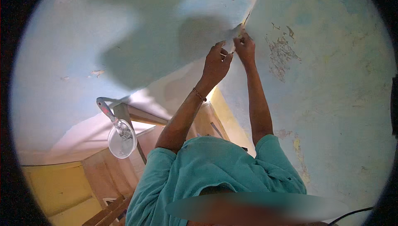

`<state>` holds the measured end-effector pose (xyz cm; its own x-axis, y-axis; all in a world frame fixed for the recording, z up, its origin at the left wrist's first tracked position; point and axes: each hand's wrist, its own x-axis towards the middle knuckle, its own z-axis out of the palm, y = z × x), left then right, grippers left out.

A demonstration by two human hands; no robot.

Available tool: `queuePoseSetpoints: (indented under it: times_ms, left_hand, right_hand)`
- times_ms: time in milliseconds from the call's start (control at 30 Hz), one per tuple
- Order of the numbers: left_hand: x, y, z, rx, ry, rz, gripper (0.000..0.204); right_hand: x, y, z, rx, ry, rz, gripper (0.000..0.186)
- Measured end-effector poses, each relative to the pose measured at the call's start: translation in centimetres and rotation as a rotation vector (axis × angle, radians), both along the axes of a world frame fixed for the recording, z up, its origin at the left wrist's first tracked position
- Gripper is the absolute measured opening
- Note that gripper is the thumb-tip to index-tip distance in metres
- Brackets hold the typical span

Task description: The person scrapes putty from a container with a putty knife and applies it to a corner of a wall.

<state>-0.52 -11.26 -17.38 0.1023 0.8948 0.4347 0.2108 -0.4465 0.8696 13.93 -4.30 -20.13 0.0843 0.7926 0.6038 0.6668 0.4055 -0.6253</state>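
Both my arms reach up to the corner seam (248,16) where two blue-green painted walls meet. My right hand (245,48) is at the seam, its thumb and fingers pinched together near a pale strip or edge. What it grips is too small to make out. Just left of and slightly below it, my left hand (216,65) hovers by the wall with curled fingers apart from the thumb. A thin pale sliver shows between those fingers, and I cannot tell whether it is an object or the wall behind. A beaded bracelet (199,94) circles my left wrist.
A white plastic cup (122,153) at the lower left has a putty knife (107,110) standing in it, its blade smeared. Wooden boards (110,170) and a yellow panel (58,184) lie beyond. The right wall bears a flaking patch (282,56). A black cable (352,213) curves at the lower right.
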Motion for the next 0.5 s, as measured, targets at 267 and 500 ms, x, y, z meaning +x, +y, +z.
queuePoseSetpoints:
  times_ms: [267, 500]
  left_hand:
    - [-0.8, -0.5, -0.5, -0.070, -0.035, 0.031, 0.037]
    - [-4.2, -0.5, -2.5, 0.029, -0.042, 0.180, 0.039]
  right_hand:
    - [-2.6, -0.3, 4.9, -0.075, 1.736, 1.083, 0.026]
    - [-5.1, 1.3, 2.6, -0.044, 1.766, 1.114, 0.021]
